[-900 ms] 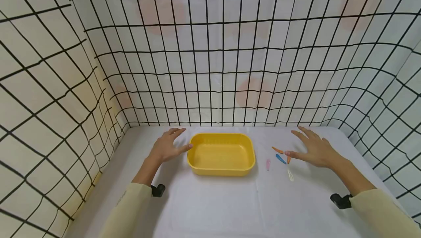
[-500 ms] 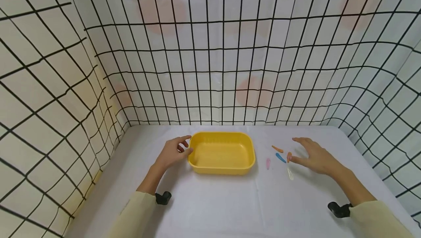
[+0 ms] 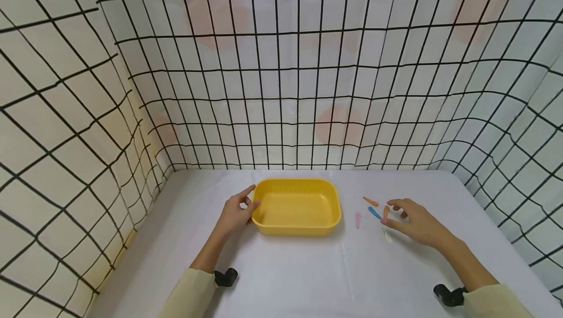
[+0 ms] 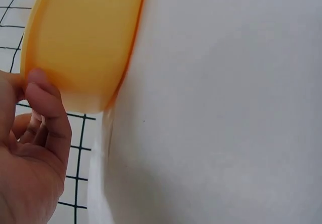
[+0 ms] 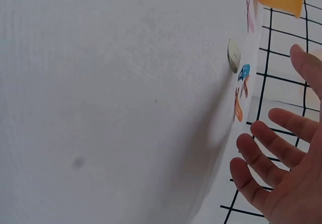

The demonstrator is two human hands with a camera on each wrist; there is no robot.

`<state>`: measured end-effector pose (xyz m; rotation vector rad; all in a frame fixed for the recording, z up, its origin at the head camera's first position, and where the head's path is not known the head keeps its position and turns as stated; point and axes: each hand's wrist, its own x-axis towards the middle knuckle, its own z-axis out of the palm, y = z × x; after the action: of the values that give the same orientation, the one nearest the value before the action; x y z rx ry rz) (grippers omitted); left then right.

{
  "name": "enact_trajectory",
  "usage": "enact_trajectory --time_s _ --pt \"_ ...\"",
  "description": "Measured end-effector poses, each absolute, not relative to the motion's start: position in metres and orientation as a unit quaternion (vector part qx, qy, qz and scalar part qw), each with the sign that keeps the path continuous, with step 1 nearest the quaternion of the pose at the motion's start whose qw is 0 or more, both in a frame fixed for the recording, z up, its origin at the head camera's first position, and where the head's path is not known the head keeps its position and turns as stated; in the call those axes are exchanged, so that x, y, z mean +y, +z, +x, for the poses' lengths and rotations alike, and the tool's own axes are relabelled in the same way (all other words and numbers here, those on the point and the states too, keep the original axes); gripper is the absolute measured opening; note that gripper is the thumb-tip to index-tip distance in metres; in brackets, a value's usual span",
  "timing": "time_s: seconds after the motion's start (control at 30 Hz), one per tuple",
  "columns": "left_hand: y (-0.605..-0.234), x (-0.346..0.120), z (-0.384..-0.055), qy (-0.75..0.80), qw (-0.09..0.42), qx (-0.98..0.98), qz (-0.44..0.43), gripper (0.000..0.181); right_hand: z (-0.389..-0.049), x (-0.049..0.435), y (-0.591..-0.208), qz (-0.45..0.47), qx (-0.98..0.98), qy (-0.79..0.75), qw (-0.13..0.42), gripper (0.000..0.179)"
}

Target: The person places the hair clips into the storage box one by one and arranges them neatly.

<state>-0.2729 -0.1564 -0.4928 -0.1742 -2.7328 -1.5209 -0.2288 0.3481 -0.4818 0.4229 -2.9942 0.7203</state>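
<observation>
A yellow plastic tray (image 3: 296, 230) sits on the white-covered table. My left hand (image 3: 235, 216) pinches its left rim, with the thumb inside and the fingers outside; the left wrist view shows this hand (image 4: 37, 148) at the tray's edge. Small snap hair clips lie to the tray's right: a pink one (image 3: 358, 220), a blue one (image 3: 374, 212), two orange ones (image 3: 370, 201) and a white one (image 3: 388, 236). Over the nearer orange clip (image 3: 386, 211) and the white one hovers my right hand (image 3: 418, 222), fingers loosely bent and holding nothing. In the right wrist view its fingers are apart.
Black wire grid (image 3: 281, 113) backed with white cloth rises behind the table and along both sides. Bare white tabletop (image 3: 299, 274) stretches in front of the tray. A dark wrist camera (image 3: 226, 277) sits at the left cuff, another (image 3: 449, 295) at the right.
My left hand has come in to the tray's left rim and taken hold of it. The right hand has lowered toward the clips, its thumb and fingers drawing closer together.
</observation>
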Motion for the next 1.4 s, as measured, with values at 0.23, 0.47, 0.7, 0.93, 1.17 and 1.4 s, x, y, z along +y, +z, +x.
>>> enact_trajectory --time_s 0.23,0.47,0.7,0.93,1.17,1.4 --pt "-0.495 -0.153 -0.270 -0.498 0.013 -0.865 -0.056 0.057 -0.223 0.345 -0.490 0.122 -0.957 0.265 0.006 0.061" --pt "-0.498 -0.152 -0.271 -0.523 0.032 -0.849 -0.058 0.055 -0.217 0.344 -0.495 0.104 -0.959 0.263 0.008 0.051" --pt "-0.501 -0.150 -0.268 -0.547 0.020 -0.836 -0.033 0.055 -0.210 0.343 -0.499 0.090 -0.960 0.265 -0.015 0.039" --pt "-0.502 -0.148 -0.269 -0.556 0.020 -0.831 -0.027 0.055 -0.207 0.344 -0.503 0.096 -0.958 0.268 -0.008 0.025" --pt "-0.506 -0.147 -0.267 -0.557 0.015 -0.830 -0.029 0.056 -0.207 0.345 -0.506 0.104 -0.960 0.259 -0.003 0.021" --pt "-0.506 -0.149 -0.264 -0.561 0.020 -0.827 -0.029 0.056 -0.208 0.343 -0.506 0.104 -0.957 0.269 0.004 0.015"
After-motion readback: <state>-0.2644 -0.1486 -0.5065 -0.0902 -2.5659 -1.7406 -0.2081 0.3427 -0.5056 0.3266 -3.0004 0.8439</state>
